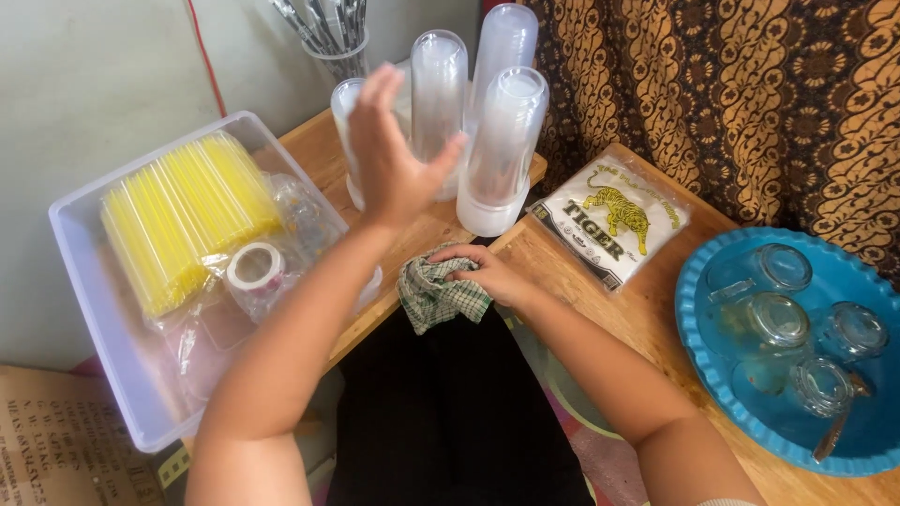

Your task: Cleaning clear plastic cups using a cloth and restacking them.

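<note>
Checked cloth (441, 295) under right hand (487, 275), straws (183, 220) in clear bin (94, 309)

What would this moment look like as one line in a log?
left hand: open, raised before stacked plastic cups | right hand: pressing checked cloth on wooden table | beside: bin of yellow straws

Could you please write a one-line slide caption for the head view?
Left hand raised before stacked clear plastic cups; right hand presses a checked cloth on the wooden table.
</note>
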